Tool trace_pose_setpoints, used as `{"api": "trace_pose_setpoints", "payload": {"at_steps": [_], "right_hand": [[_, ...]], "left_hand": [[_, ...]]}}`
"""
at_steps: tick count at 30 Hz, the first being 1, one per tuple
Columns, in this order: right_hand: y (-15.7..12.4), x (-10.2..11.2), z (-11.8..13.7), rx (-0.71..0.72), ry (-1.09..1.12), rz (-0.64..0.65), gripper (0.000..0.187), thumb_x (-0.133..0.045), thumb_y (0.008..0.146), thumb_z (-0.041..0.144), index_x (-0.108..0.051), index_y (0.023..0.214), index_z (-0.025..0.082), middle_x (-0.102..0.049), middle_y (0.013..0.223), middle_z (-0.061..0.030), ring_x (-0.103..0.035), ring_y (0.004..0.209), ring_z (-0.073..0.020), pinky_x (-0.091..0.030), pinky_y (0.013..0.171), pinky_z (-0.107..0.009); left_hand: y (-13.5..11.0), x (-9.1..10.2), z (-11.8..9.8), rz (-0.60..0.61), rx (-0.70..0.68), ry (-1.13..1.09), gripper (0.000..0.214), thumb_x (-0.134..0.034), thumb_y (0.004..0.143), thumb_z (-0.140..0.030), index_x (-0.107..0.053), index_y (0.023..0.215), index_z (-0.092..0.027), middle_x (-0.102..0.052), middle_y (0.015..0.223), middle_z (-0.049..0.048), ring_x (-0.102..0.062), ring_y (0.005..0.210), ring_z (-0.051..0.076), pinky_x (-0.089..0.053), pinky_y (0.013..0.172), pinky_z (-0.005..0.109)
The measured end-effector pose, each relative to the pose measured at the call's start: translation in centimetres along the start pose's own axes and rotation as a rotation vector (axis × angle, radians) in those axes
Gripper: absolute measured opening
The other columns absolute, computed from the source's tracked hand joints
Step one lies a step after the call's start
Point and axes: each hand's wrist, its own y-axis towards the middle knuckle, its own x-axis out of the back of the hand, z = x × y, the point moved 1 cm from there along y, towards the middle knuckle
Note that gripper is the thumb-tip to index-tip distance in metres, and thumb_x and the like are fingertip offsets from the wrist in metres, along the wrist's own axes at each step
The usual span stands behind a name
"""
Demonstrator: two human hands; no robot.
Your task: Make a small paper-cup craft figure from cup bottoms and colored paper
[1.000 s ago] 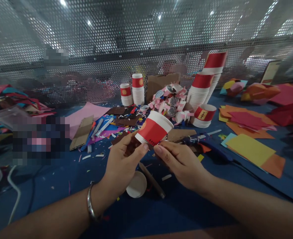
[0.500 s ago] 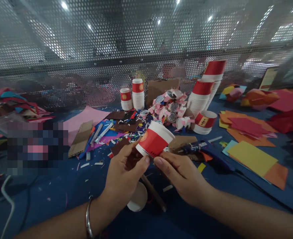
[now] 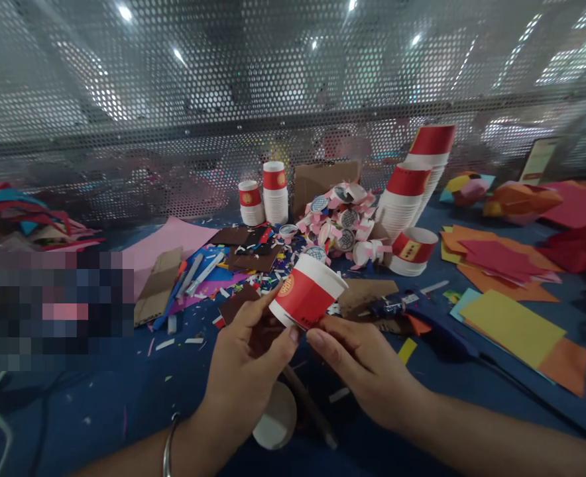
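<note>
My left hand (image 3: 246, 364) is closed around one tilted red-and-white paper cup (image 3: 307, 295), held above the tabletop (image 3: 138, 381). Its gold emblem (image 3: 286, 285) is too small for me to read. My right hand (image 3: 372, 371) is pinched narrow at the cup's lower edge; anything between its fingers I can't tell. Below lie one round white piece (image 3: 275, 422) and one brownish stick (image 3: 311, 407). Farther out, I count one blue glue gun (image 3: 439, 328) and five cup stacks (image 3: 403, 199): two left, three right.

A perforated metal screen (image 3: 213, 86) backs the blue tabletop (image 3: 144, 381) — bright lights (image 3: 124, 12) high up.
</note>
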Motion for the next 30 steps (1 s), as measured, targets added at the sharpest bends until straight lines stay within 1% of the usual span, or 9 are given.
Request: {"api": "trace_pose_setpoints", "payload": {"at_steps": [7,10,15,20,23,26,30], "right_hand": [[-0.15,-0.09,-0.08,-0.057,0.042,0.015,0.039,-0.044,0.104,0.045,-0.052,0.076,0.02,-0.05,0.066,0.0027,-0.041,0.058,-0.0107,-0.032,0.052,-0.024],[-0.22,-0.01,0.17,-0.052,0.032,0.011,0.038,-0.044,0.104,0.044,-0.053,0.076,0.02,-0.05,0.066,0.003,-0.042,0.059,-0.0106,-0.032,0.053,-0.024],[-0.19,0.06,0.57,-0.02,0.013,0.001,0.036,-0.045,0.104,0.042,-0.054,0.078,0.019,-0.054,0.069,0.0021,-0.046,0.062,-0.011,-0.034,0.056,-0.024],[-0.2,0.13,0.75,0.01,0.007,0.002,0.035,-0.045,0.104,0.04,-0.054,0.078,0.019,-0.055,0.07,0.0023,-0.047,0.062,-0.0104,-0.035,0.057,-0.024],[-0.27,0.2,0.8,0.01,-0.011,-0.009,0.034,-0.046,0.104,0.04,-0.055,0.078,0.019,-0.054,0.069,0.0025,-0.046,0.061,-0.0103,-0.034,0.057,-0.024],[-0.39,0.21,0.8,0.002,-0.037,-0.009,0.036,-0.045,0.104,0.04,-0.054,0.076,0.019,-0.052,0.065,0.0031,-0.044,0.059,-0.0102,-0.032,0.054,-0.024],[-0.47,0.23,0.75,0.011,-0.041,-0.012,0.037,-0.045,0.104,0.04,-0.052,0.074,0.02,-0.051,0.065,0.0031,-0.042,0.058,-0.0103,-0.033,0.054,-0.024]], "left_hand": [[0.12,0.09,0.31,0.0,0.012,0.014,0.046,-0.076,0.08,-0.035,-0.07,0.124,-0.023,-0.074,0.105,0.0068,-0.073,0.099,0.025,-0.059,0.089,0.038],[0.15,0.09,0.24,0.007,0.015,-0.004,0.046,-0.077,0.08,-0.035,-0.07,0.123,-0.023,-0.075,0.107,0.0066,-0.072,0.101,0.025,-0.058,0.092,0.038],[0.02,0.27,-0.11,0.037,0.007,-0.015,0.045,-0.076,0.08,-0.033,-0.069,0.123,-0.023,-0.075,0.108,0.0063,-0.073,0.102,0.025,-0.059,0.09,0.036],[0.0,0.36,-0.45,-0.001,-0.071,0.034,0.045,-0.079,0.076,-0.029,-0.071,0.12,-0.024,-0.074,0.102,0.0053,-0.074,0.095,0.025,-0.062,0.082,0.036],[0.06,0.21,-0.56,-0.007,-0.096,0.025,0.043,-0.078,0.076,-0.027,-0.072,0.118,-0.024,-0.073,0.1,0.0053,-0.073,0.093,0.025,-0.063,0.083,0.038],[0.15,0.17,-0.54,-0.004,-0.116,0.043,0.045,-0.078,0.075,-0.026,-0.072,0.12,-0.024,-0.071,0.104,0.0064,-0.072,0.094,0.025,-0.062,0.084,0.038],[0.24,0.26,-0.49,-0.005,-0.133,0.085,0.05,-0.077,0.076,-0.026,-0.069,0.125,-0.024,-0.067,0.112,0.0076,-0.07,0.095,0.024,-0.062,0.084,0.038]]}}
